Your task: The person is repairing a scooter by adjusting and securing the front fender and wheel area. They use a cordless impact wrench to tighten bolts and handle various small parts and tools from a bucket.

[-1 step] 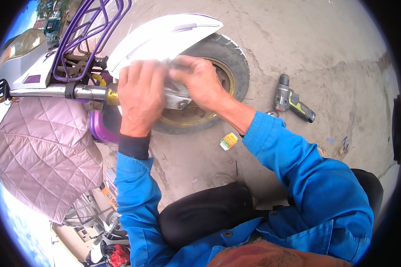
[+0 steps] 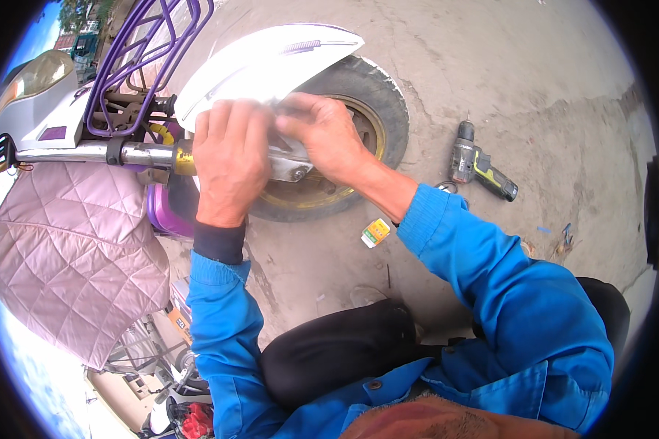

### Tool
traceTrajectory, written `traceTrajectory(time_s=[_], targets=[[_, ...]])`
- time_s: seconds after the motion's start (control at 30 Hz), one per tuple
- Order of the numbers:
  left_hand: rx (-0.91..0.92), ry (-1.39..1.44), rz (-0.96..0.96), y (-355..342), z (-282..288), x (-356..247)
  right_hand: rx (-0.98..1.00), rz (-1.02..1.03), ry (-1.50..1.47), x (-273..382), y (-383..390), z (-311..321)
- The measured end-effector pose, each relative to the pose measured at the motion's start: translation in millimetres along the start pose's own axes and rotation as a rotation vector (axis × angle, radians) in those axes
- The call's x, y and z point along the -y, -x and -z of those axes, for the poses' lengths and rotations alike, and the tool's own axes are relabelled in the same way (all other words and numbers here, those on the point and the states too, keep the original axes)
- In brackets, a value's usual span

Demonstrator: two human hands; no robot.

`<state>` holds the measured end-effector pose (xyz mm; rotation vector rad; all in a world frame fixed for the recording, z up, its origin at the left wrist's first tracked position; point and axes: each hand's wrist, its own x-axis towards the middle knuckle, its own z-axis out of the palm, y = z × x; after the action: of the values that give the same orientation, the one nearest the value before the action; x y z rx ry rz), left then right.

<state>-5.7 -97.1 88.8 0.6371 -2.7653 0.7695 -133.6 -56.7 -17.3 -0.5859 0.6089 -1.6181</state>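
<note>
At the left, a pink quilted cover [image 2: 80, 212] hangs on the near side of the scooter's chrome fork tube [image 2: 80, 151], and a purple rack [image 2: 143, 58] stands on the far side. Further right, the person's left hand [image 2: 231, 164] lies back-up over the near part of the white fender [image 2: 260, 62], which sits over the front wheel [image 2: 389, 102]. Its fingers are side by side; their tips are blurred, so one cannot tell whether they pinch anything. Just right of it, the right hand [image 2: 331, 143] curls in with thumb and forefinger bent toward each other; whatever may be between them is hidden.

The work at this spot seems to be under way: both hands are busy there, while the wheel and fender are already in place on the fork. Whether anything is fastened cannot be seen, so what is left stays unclear. Near and right of the wheel, a small yellow, green and white box [image 2: 375, 233] lies on the ground. Farther right, a cordless drill [image 2: 479, 162] lies there, untouched, with a bit in its chuck.
</note>
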Motion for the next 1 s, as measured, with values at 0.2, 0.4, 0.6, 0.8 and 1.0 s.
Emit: traceTrajectory(time_s=[0.2,0.4,0.6,0.8,1.0], targets=[[0.098,0.040,0.065,-6,3,0,-0.016,-0.003,0.180,6,1,0],[0.070,0.042,0.074,-6,0,0,-0.045,0.018,0.136,4,2,-5],[0.179,0.028,-0.134,-30,14,9,-0.043,0.014,0.221,6,3,-1],[0.065,0.153,0.021,-10,6,13,-0.006,-0.023,0.145,-5,-2,3],[-0.327,0.263,0.278,58,27,2,0.067,-0.116,0.080,-11,-10,12]])
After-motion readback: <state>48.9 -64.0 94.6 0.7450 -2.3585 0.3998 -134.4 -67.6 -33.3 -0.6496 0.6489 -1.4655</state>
